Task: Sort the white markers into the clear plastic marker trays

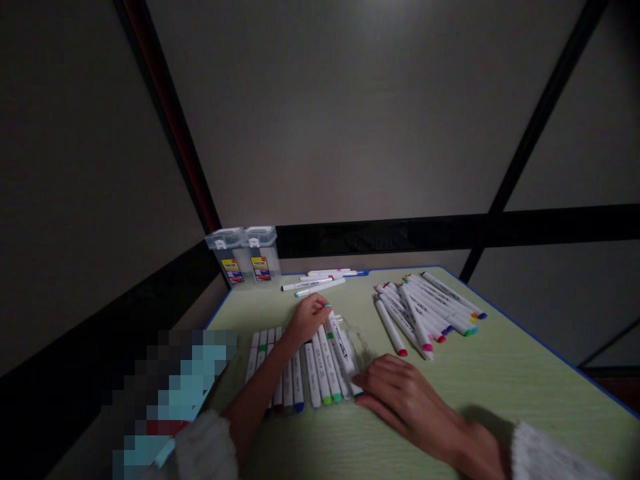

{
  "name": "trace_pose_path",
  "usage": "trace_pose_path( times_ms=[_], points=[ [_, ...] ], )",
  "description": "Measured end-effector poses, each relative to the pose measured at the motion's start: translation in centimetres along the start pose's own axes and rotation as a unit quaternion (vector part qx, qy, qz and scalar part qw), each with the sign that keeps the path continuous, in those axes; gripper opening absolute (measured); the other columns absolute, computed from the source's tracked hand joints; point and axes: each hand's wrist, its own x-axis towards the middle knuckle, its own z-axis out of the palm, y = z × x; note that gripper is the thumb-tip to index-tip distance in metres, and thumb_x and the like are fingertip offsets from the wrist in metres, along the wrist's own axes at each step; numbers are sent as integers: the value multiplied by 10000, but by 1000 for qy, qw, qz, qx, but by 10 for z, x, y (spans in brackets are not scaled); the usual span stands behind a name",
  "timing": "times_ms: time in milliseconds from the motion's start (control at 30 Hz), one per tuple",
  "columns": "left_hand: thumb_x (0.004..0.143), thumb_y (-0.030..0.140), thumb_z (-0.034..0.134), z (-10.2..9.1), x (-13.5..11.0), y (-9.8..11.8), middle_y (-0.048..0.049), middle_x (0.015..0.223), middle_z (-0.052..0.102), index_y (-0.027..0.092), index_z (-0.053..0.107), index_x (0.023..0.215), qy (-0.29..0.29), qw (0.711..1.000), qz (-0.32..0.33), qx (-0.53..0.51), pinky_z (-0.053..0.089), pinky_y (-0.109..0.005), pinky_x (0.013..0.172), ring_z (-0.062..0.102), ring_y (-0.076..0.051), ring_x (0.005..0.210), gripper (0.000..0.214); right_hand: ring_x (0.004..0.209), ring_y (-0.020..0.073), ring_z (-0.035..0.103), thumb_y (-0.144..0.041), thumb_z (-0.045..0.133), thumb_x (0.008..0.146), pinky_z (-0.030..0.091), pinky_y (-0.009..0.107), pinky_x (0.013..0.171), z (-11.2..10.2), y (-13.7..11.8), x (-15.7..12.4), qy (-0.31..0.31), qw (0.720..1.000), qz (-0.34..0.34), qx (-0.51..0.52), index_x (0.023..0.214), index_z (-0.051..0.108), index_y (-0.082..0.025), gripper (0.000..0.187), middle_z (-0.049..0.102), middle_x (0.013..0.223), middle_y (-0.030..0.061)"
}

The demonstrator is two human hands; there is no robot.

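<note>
A row of white markers with coloured caps (300, 377) lies side by side on the pale green table (500, 393). My left hand (306, 319) rests at the far end of the row, fingers curled round the tops of a few markers. My right hand (403, 400) lies at the near end of the row, fingers bent against a clear plastic marker case (356, 347) and the marker ends. Both wrists wear white fuzzy sleeves.
A loose pile of markers (425, 310) lies to the right. A few more markers (320, 280) sit at the table's far edge beside two clear plastic boxes (247, 257) with yellow labels. A wall with dark beams stands behind.
</note>
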Motion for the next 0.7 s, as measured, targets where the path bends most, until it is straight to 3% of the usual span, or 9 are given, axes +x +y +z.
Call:
trace_pose_path(
  times_ms=[233, 700],
  points=[
    [610, 166, 619, 2, -4, 0, 7, 733, 528, 138, 573, 756, 26, 994, 46, 99, 408, -207, 596, 496, -92, 636, 156, 664, 174, 550, -326, 325, 920, 392, 301, 622, -2, 1, 0, -18, 1000, 2, -2, 935, 585, -155, 312, 606, 714, 37],
    [628, 243, 624, 2, -7, -4, -1, 732, 560, 135, 570, 797, 0, 978, 70, 196, 383, -227, 584, 465, -99, 594, 208, 693, 182, 551, -327, 352, 910, 401, 308, 644, 0, 2, -1, -52, 998, 20, -12, 1024, 572, -154, 303, 616, 756, 43]
  ],
)
